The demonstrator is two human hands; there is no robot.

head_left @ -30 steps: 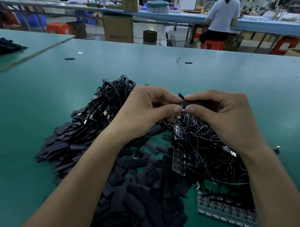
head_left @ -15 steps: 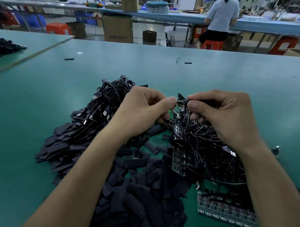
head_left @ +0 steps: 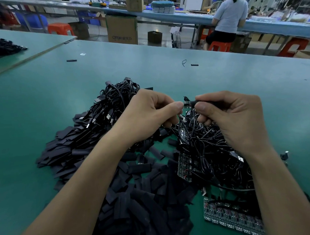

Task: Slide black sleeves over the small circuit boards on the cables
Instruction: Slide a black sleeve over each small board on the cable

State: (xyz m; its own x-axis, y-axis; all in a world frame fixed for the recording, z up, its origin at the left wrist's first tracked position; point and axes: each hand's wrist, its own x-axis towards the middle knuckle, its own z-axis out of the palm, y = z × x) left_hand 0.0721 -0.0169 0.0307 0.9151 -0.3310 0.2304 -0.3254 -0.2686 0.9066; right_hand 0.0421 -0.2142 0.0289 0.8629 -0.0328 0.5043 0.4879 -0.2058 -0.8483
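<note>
- Centrally, above the sleeve pile (head_left: 136,197), both hands were raised close together, their fingertips almost meeting.
- The left hand (head_left: 150,115) had its fingers curled in, thumb and forefinger pinching one end of the small circuit board (head_left: 187,104).
- The right hand (head_left: 233,118) pinched a black sleeve (head_left: 203,103) between thumb and forefinger, its other fingers curled beneath.
- The board showed as a short bare length in the narrow gap between the two hands, its other end entering the mouth of the sleeve; how far in it reached could not be told.
- A thin cable ran down from the hands into the cable tangle (head_left: 204,150), which lay touching the right side of the sleeve pile, under the right wrist.
- Two panels of unseparated boards lay by that tangle: one (head_left: 185,167) half buried at the pile's right edge, another (head_left: 229,218) flat on the table near the right forearm.
- Beyond the pile's far-left side, a bundle of cables with USB plugs (head_left: 113,101) rested against it.
- The pile itself spread over the green table (head_left: 44,103), reaching under both forearms.
- Well beyond the pile, two stray sleeves (head_left: 71,60) (head_left: 194,64) lay apart on the bare tabletop.
- Farther off still, past the table's far edge, a cardboard box (head_left: 122,28) stood on the floor and a person (head_left: 229,14) sat with back turned at a blue bench.
</note>
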